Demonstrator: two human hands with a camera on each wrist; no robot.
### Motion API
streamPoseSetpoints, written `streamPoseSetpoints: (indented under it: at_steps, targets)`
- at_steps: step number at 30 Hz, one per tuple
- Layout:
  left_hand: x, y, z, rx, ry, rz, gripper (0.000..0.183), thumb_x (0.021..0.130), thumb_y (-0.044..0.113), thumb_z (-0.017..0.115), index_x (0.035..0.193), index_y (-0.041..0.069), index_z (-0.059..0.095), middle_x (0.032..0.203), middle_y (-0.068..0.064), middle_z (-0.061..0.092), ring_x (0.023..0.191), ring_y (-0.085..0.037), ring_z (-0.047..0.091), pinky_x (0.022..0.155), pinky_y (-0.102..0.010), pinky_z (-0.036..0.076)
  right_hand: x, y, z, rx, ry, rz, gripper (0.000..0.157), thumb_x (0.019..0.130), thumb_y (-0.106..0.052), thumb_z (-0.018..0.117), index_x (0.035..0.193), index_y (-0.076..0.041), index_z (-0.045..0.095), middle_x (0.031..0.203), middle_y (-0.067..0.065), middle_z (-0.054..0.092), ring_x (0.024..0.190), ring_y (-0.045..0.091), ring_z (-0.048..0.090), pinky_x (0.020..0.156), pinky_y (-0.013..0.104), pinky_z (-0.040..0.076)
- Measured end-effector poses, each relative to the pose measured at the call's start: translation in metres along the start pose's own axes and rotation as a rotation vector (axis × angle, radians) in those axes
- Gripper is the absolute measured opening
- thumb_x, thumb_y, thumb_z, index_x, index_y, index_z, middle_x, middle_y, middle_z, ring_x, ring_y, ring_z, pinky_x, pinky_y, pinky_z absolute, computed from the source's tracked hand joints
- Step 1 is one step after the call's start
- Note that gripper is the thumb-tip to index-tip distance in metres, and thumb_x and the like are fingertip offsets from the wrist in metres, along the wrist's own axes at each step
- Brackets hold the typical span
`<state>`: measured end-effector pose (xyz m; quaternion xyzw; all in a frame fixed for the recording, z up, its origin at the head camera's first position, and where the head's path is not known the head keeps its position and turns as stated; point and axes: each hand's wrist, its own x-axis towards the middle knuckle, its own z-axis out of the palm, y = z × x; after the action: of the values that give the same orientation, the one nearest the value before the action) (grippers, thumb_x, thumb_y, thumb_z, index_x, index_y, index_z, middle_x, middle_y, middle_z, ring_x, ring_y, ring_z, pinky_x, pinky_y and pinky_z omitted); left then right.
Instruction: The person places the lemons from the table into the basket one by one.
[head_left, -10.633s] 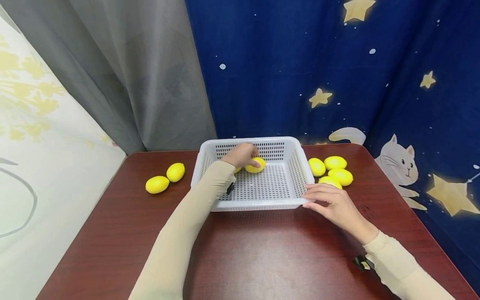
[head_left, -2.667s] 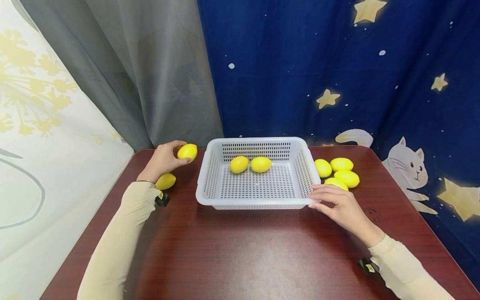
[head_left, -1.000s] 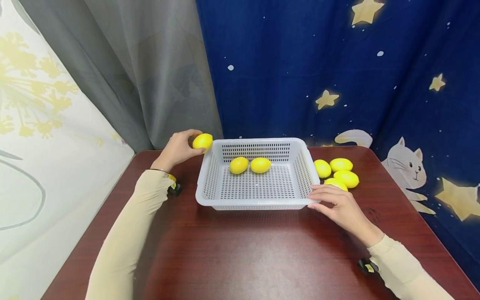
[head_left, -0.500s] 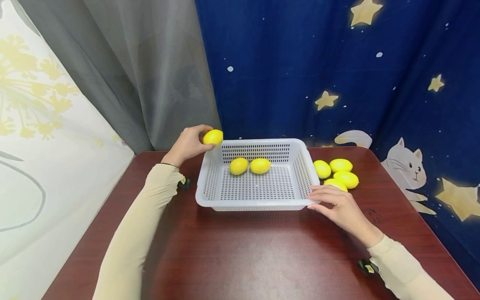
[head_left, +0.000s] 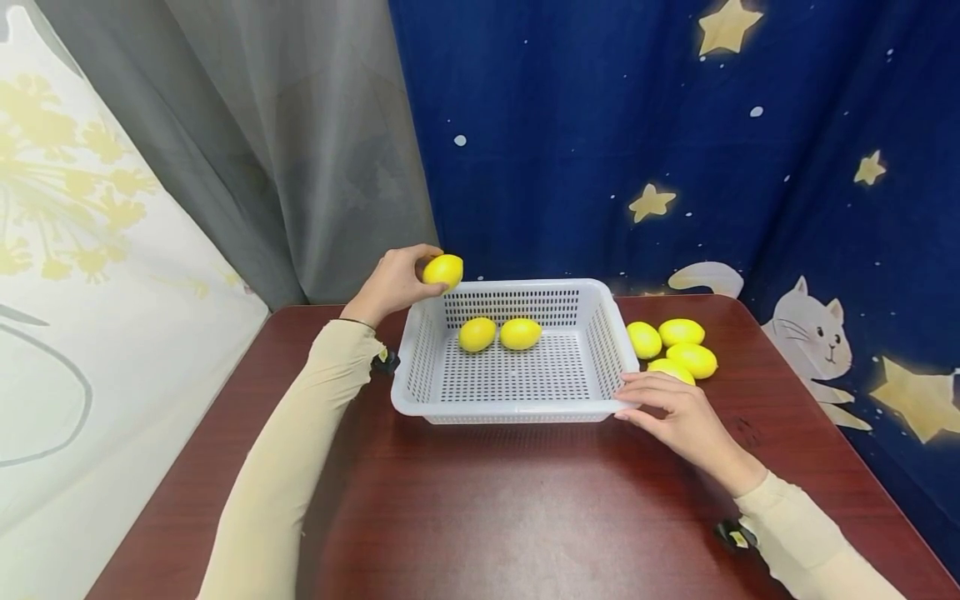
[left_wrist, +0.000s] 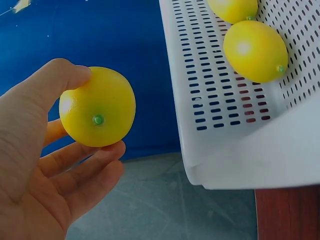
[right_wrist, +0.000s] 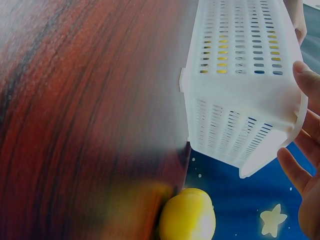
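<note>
My left hand (head_left: 397, 279) holds a yellow lemon (head_left: 444, 272) between thumb and fingers, raised over the back left corner of a white perforated plastic basket (head_left: 517, 407). In the left wrist view, the held lemon (left_wrist: 107, 107) shows its green stem end, left of the basket wall. Two lemons, one being the left lemon (head_left: 477, 334) and the other the right lemon (head_left: 521, 334), lie side by side on the basket floor. My right hand (head_left: 671, 408) holds the basket's front right corner, thumb and fingers around the rim (right_wrist: 298, 122).
Several lemons (head_left: 692, 360) lie grouped on the dark red table (head_left: 525, 500) to the right of the basket. Behind the table hang a grey curtain (head_left: 337, 167) and a blue starry curtain (head_left: 570, 150). A white patterned cloth (head_left: 75, 375) is at the left.
My left hand, having picked up the lemon from the table's left side, has carried it right and up to the basket's back left corner. My right hand has stayed at the corner.
</note>
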<state>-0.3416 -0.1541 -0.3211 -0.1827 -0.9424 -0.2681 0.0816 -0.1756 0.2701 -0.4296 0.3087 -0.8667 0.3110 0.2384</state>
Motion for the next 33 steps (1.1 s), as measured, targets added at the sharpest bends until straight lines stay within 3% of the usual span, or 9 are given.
streamPoseSetpoints:
  at_steps: [14,33]
  targets:
    - [0.010,0.012,0.010,-0.003,-0.019,0.001,0.061,0.084,0.034,0.077,0.137,0.013,0.056,0.129,-0.010,0.064,0.098,-0.023,0.065,0.089,-0.039,0.058,0.000,0.000,0.000,0.002,0.002,0.004,0.045,0.062,-0.007,0.092,0.103,-0.017,0.079,0.109,0.005,0.076,0.106,0.017,0.067,0.102,-0.001,0.035]
    - [0.026,0.033,0.022,-0.021,-0.050,0.066,0.057,0.085,0.034,0.076,0.136,0.015,0.057,0.127,-0.008,0.065,0.098,-0.020,0.064,0.089,-0.036,0.057,0.000,0.002,0.001,0.004,0.001,-0.001,0.045,0.061,-0.007,0.092,0.103,-0.015,0.079,0.108,0.004,0.077,0.108,0.017,0.067,0.103,-0.001,0.034]
